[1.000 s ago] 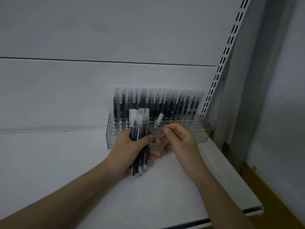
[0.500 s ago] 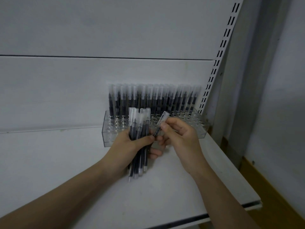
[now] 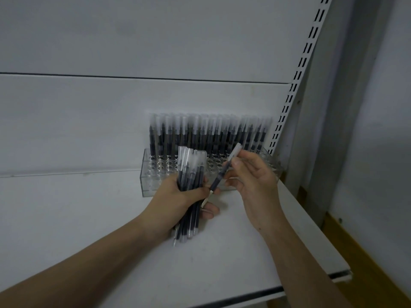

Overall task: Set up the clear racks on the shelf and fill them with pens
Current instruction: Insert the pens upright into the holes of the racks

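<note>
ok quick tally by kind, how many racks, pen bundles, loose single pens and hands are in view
clear rack: 1, on the shelf, rear rows filled with pens
bundle of pens: 1, gripped by the left hand
single pen: 1, pinched by the right hand
hands: 2
total: 5
The pens themselves are too blurred to count.

Both forearms are bare from the bottom edge of view right up to the wrists, with no sleeve or cuff showing on either. The left hand (image 3: 178, 196) and the right hand (image 3: 253, 181) are ungloved. No ring, watch or band shows on the fingers or wrists that can be seen, and the fingernails look short and plain.
</note>
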Action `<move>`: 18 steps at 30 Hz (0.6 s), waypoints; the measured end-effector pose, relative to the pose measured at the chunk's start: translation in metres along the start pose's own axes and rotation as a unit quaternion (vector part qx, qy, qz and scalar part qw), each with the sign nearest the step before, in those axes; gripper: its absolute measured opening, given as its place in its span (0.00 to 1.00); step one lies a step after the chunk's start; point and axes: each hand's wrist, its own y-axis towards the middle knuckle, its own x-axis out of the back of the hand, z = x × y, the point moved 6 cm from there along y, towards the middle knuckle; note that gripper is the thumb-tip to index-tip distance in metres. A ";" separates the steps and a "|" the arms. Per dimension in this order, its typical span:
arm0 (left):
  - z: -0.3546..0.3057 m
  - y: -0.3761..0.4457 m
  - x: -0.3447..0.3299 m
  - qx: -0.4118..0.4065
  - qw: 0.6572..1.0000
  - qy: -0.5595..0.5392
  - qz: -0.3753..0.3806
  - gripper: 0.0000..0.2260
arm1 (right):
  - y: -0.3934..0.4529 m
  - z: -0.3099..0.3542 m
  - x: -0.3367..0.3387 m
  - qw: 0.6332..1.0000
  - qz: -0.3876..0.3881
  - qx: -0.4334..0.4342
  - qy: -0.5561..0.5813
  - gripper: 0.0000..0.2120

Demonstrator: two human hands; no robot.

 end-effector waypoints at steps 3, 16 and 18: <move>0.000 0.000 0.001 -0.004 1.000 0.005 -0.001 0.08 | -0.001 0.000 -0.002 0.999 0.006 0.008 -0.031 0.12; -0.001 0.000 0.001 0.001 1.000 -0.023 -0.004 0.06 | 0.047 0.063 0.014 0.983 -0.045 0.112 -0.141 0.10; -0.001 0.000 0.001 0.000 1.000 -0.024 -0.006 0.08 | 0.058 0.069 0.014 0.971 -0.057 0.136 -0.187 0.10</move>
